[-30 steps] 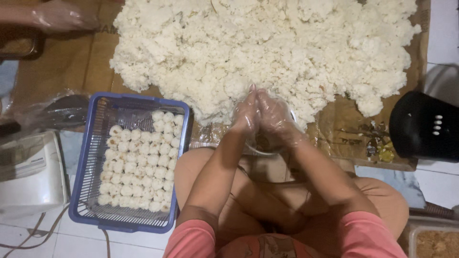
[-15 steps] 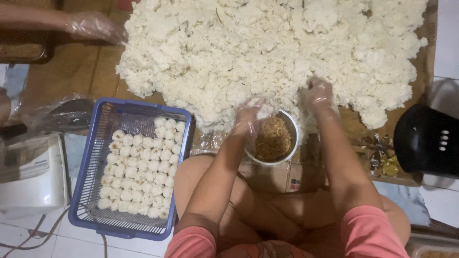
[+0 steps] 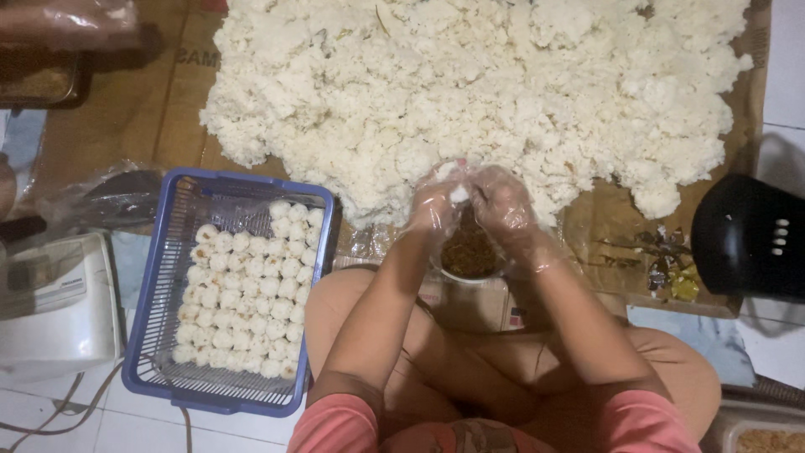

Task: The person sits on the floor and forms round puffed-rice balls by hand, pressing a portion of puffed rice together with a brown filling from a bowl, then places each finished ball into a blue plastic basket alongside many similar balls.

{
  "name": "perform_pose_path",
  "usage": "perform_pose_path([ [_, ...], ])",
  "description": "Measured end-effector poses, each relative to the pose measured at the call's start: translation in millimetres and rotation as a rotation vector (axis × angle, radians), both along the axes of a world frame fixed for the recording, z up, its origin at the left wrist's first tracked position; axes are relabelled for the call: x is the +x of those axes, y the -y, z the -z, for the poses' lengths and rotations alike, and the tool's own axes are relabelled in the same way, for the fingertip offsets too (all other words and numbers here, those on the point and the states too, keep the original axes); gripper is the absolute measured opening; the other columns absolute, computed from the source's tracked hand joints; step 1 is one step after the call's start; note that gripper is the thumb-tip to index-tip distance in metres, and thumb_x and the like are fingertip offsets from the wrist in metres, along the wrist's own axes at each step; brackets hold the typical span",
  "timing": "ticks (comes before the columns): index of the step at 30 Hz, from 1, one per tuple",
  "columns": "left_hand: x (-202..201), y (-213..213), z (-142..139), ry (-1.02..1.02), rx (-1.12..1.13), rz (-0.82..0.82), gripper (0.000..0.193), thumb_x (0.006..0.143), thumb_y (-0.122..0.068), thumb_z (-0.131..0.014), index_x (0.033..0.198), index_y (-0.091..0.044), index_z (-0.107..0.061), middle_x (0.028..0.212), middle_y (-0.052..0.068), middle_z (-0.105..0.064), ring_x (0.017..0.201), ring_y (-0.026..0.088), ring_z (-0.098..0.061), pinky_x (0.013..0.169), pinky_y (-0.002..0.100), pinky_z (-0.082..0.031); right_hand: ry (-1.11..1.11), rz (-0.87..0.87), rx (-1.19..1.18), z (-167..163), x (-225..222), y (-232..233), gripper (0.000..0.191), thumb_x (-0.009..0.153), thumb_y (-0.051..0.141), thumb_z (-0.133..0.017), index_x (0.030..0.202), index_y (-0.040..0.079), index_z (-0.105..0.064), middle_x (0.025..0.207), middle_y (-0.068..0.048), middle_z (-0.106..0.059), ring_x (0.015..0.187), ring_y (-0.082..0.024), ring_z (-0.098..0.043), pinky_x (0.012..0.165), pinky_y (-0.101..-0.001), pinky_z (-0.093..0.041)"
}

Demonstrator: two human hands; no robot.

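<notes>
Now, seen from the head camera, both gloved hands have come back together above the bowl of brown filling (image 3: 468, 252): left hand (image 3: 434, 205) and right hand (image 3: 505, 204) pinch a small white rice lump (image 3: 458, 192) between curled fingertips, at the rice heap's (image 3: 470, 84) near edge. Half a second ago they were apart. The blue basket (image 3: 159, 285) of rice balls (image 3: 247, 289) lies left.

Lighting is even, warm and moderately bright from overhead. The white rice heap (image 3: 478, 92) is near overexposed, losing grain detail. Soft shadows lie below it; far left of it, slight blur.
</notes>
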State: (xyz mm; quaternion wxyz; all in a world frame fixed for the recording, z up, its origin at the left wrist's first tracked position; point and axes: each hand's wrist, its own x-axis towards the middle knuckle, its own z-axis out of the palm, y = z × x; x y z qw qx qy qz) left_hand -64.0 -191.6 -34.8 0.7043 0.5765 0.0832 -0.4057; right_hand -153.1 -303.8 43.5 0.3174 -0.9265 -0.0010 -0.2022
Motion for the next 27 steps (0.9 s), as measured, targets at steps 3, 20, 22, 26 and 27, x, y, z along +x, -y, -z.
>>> perform_pose_path([
  [3, -5.7, -12.1, -26.4, -0.033, -0.286, -0.079, 0.045, 0.099, -0.027, -0.065, 0.139, -0.006, -0.061, 0.117, 0.011, -0.072, 0.093, 0.019, -0.067, 0.078, 0.034, -0.053, 0.091, 0.035, 0.086, -1.3, -6.3, -10.1, 0.017, 0.097, 0.007, -0.064, 0.11, -0.001, -0.071, 0.105, -0.018, -0.069, 0.098, -0.033, -0.068, 0.085, -0.0436, -0.056],
  [20, -5.7, -12.3, -40.3, 0.027, -0.375, -0.02, 0.046, 0.099, -0.031, -0.062, 0.141, -0.013, -0.062, 0.137, 0.015, -0.064, 0.115, 0.027, -0.061, 0.086, 0.04, -0.055, -0.163, 0.291, 0.219, 17.6, 8.3, -10.7, 0.012, 0.101, 0.011, -0.067, 0.1, -0.001, -0.065, 0.097, -0.013, -0.064, 0.083, -0.021, -0.063, 0.07, -0.0352, -0.057],
  [22, -4.6, -11.7, -26.5, 0.007, -0.405, -0.006, 0.045, 0.099, -0.029, -0.064, 0.142, -0.015, -0.061, 0.14, 0.01, -0.062, 0.119, 0.023, -0.061, 0.09, 0.037, -0.056, -0.228, 0.352, 0.399, 20.7, 15.7, -5.1, 0.009, 0.098, 0.009, -0.066, 0.097, 0.0, -0.065, 0.094, -0.011, -0.066, 0.08, -0.019, -0.063, 0.067, -0.0339, -0.059],
  [26, -1.7, -9.6, -12.1, 0.014, -0.372, 0.0, 0.048, 0.101, -0.03, -0.065, 0.146, -0.014, -0.062, 0.132, 0.023, -0.062, 0.1, 0.03, -0.05, 0.072, 0.041, -0.041, -0.098, 0.234, 0.789, 18.5, 21.6, 9.7, 0.01, 0.092, 0.004, -0.066, 0.101, 0.004, -0.071, 0.092, -0.006, -0.071, 0.08, -0.013, -0.066, 0.07, -0.0289, -0.059],
  [27, -1.4, -8.7, -12.7, -0.022, -0.362, -0.002, 0.049, 0.1, -0.032, -0.064, 0.146, -0.015, -0.062, 0.134, 0.021, -0.061, 0.105, 0.03, -0.052, 0.078, 0.041, -0.043, -0.06, 0.161, 0.82, 17.1, 20.0, 11.5, 0.011, 0.094, 0.004, -0.065, 0.103, 0.005, -0.072, 0.092, -0.005, -0.071, 0.081, -0.012, -0.066, 0.073, -0.0267, -0.059],
])
